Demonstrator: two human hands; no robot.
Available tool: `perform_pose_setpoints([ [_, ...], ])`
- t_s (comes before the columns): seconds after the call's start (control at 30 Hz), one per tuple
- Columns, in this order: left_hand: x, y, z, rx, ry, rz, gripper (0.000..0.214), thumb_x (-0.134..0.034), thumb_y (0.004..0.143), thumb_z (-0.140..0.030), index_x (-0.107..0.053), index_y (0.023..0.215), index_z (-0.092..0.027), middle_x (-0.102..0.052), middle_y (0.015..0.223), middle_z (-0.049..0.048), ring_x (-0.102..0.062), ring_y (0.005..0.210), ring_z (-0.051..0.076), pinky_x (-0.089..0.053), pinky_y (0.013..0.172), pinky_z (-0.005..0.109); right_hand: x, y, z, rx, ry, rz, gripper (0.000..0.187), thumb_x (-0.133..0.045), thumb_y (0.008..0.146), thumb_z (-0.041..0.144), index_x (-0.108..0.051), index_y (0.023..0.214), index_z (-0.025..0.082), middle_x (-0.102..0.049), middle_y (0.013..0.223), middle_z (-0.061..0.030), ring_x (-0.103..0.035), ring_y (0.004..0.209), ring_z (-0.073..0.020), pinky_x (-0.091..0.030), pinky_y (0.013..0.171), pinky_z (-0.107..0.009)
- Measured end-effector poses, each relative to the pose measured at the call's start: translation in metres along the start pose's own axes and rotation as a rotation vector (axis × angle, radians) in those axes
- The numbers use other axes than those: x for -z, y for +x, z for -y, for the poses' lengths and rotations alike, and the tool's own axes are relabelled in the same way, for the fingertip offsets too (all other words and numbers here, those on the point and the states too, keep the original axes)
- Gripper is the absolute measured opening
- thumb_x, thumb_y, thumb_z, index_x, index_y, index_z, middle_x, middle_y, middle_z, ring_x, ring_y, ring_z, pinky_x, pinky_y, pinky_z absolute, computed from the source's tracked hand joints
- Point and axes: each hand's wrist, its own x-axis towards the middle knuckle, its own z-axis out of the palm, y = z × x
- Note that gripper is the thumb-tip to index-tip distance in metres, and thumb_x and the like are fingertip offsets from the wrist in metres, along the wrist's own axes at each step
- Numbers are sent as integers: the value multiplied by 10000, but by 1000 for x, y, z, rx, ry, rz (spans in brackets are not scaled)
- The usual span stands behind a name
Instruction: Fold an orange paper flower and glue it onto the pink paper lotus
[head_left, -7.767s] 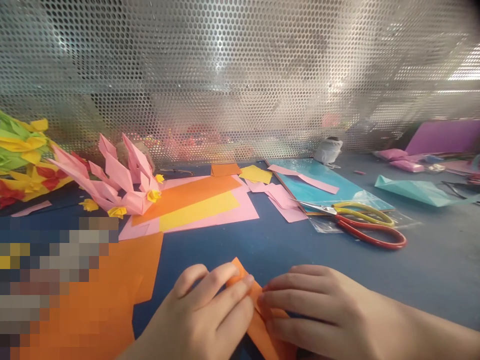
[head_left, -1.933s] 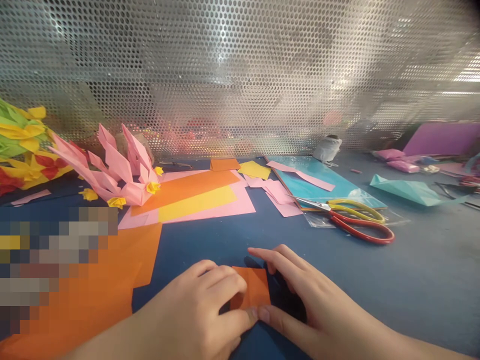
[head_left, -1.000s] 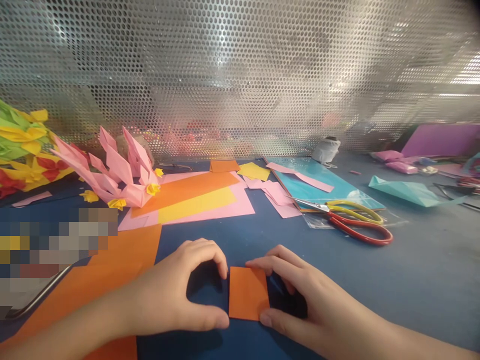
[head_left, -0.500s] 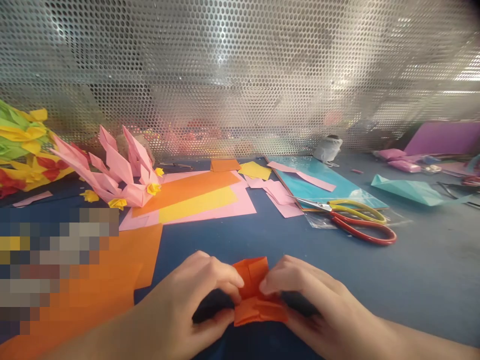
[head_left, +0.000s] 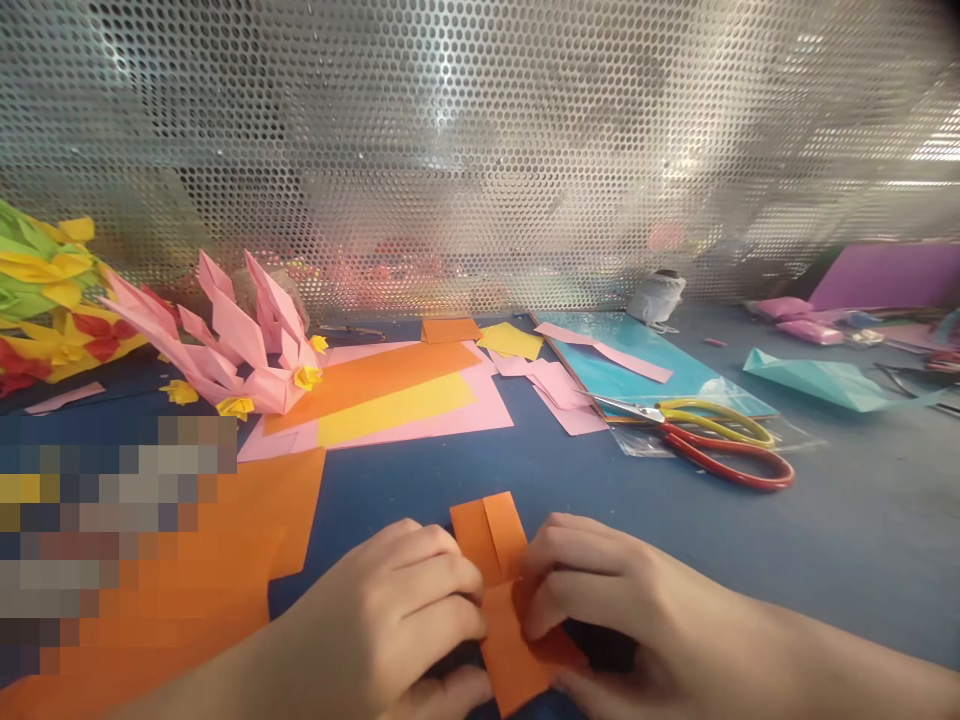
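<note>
A folded piece of orange paper lies at the lower middle, creased into a long strip with a seam down its far half and a flap out to the right. My left hand has its curled fingers on the paper's left edge, thumb near the front. From the other side my right hand pinches the right edge, its fingertips on the upper layer and its thumb low by the side flap. Parts of the paper are hidden under the fingers.
Red-and-yellow-handled scissors rest partly on a blue pack. Pink, orange and yellow sheets lie beyond my hands, with larger orange paper at left. A pink folded-paper model stands before a perforated metal panel.
The orange paper was bunched up and partly raised between my fingers; now it lies flatter and longer, reaching nearer to me. My fingers have shifted down along its sides.
</note>
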Motion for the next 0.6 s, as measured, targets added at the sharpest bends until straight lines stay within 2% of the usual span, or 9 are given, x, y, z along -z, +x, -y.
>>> perform_pose_setpoints([
  [0.1, 2, 2, -5, 91, -46, 46, 141, -602, 894, -277, -643, 810, -172, -664, 814, 29, -582, 761, 173, -463, 736, 285, 2, 0, -7, 55, 84, 9, 93, -575, 840, 108, -654, 872, 146, -626, 879, -81, -543, 793, -150, -473, 737, -246],
  [0.17, 1, 3, -7, 167, -84, 45, 90, -636, 862, -220, -637, 781, -181, -654, 806, 10, -581, 756, 159, -463, 739, 260, 2, 1, -10, 53, 135, -4, 106, -558, 878, 116, -664, 873, 126, -627, 877, -90, -546, 806, -145, -471, 742, -233],
  [0.23, -3, 2, -7, 229, -144, -20, 115, -610, 847, -141, -620, 745, -195, -632, 771, -15, -574, 743, 139, -456, 723, 227, 2, 2, -10, 23, 155, -20, 126, -547, 894, 113, -668, 861, 120, -620, 852, -82, -542, 793, -137, -467, 727, -211],
  [0.33, -12, -1, -2, 307, -256, -107, 145, -584, 829, -124, -565, 713, -210, -600, 743, -38, -565, 746, 126, -442, 694, 202, 2, 3, -8, -31, 165, -32, 154, -534, 907, 120, -669, 835, 134, -597, 802, -52, -529, 740, -119, -453, 672, -179],
  [0.4, -16, -2, 1, 342, -302, -110, 149, -585, 808, -102, -544, 722, -217, -601, 755, -48, -564, 751, 119, -435, 680, 194, 2, 4, -7, -56, 175, -26, 162, -531, 912, 133, -668, 827, 153, -597, 792, -38, -527, 721, -113, -447, 652, -173],
  [0.53, -15, -2, -1, 255, -262, -116, 167, -564, 802, -101, -533, 682, -214, -598, 753, -46, -553, 713, 110, -435, 672, 205, 3, 3, -7, -71, 176, 13, 69, -605, 873, 159, -668, 900, 155, -641, 835, -44, -559, 769, -126, -455, 703, -199],
  [0.6, -13, -1, -5, 209, -175, -128, 201, -540, 815, -89, -528, 648, -200, -622, 780, -27, -560, 723, 118, -444, 692, 232, 3, 3, -7, -47, 161, 44, 96, -660, 826, 151, -675, 920, 138, -650, 893, -64, -569, 821, -140, -456, 754, -219],
])
